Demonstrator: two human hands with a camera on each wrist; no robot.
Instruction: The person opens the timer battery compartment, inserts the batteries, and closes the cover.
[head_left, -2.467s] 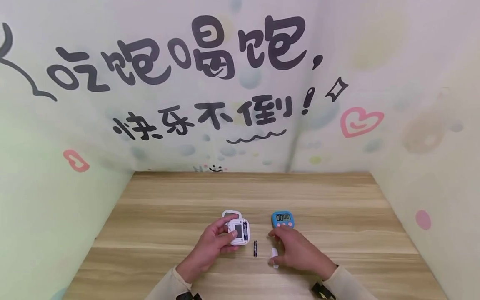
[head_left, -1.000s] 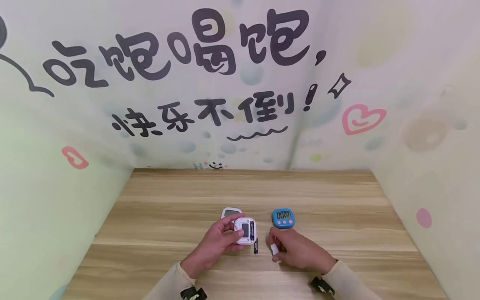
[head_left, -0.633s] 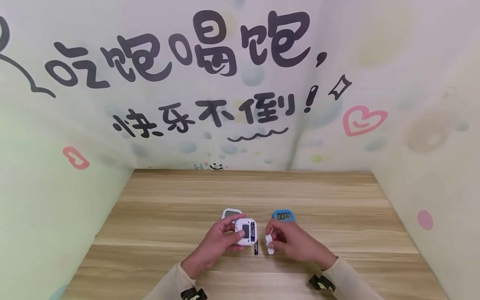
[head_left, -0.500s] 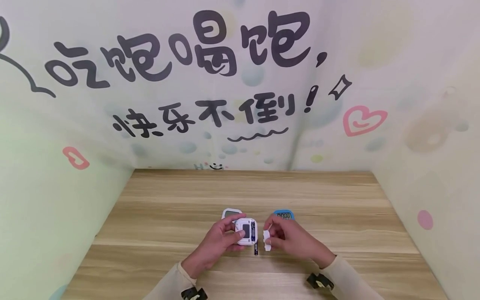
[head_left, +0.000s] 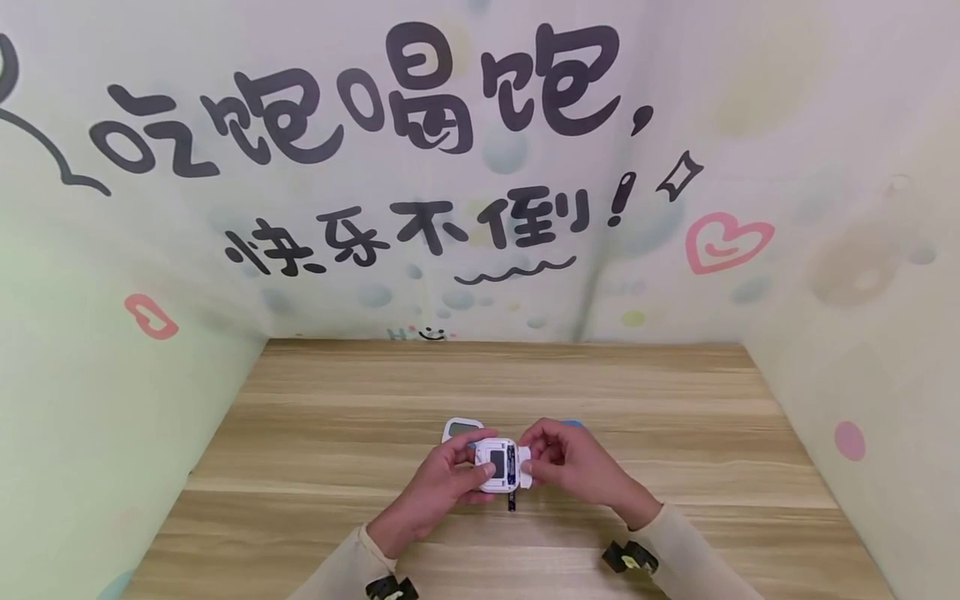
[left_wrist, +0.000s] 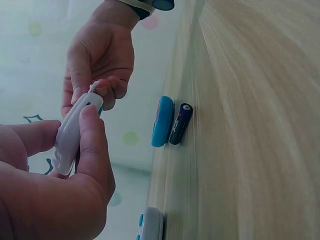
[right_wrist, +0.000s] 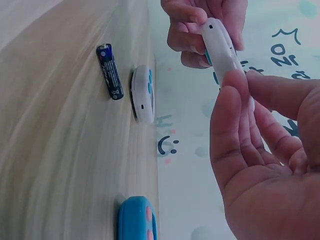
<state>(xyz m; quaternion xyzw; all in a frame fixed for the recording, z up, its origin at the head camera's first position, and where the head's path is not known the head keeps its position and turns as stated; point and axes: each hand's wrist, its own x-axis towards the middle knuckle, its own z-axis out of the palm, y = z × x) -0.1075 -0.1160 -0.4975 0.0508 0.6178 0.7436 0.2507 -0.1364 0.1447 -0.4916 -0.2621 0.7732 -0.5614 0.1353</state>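
My left hand (head_left: 435, 483) grips a small white digital timer (head_left: 498, 460) above the table, its back turned up and the thumb across it. A dark battery (head_left: 512, 463) lies in the uncovered slot along its right side. My right hand (head_left: 585, 468) pinches a white battery cover (head_left: 526, 472) right at that edge of the timer. Seen from the left wrist, the timer body (left_wrist: 70, 132) is tilted between thumb and fingers, with the right fingertips at its far end. One loose battery (right_wrist: 110, 71) lies on the table below.
A second white timer (head_left: 459, 428) sits behind my left hand, screen up. Behind my right hand is a blue timer (head_left: 573, 423), mostly hidden in the head view. The wooden table (head_left: 337, 392) meets printed walls at the back and sides.
My right hand has picked the cover up off the table and carried it left to the timer's edge. My left hand has shifted slightly right with the timer, over the loose battery.
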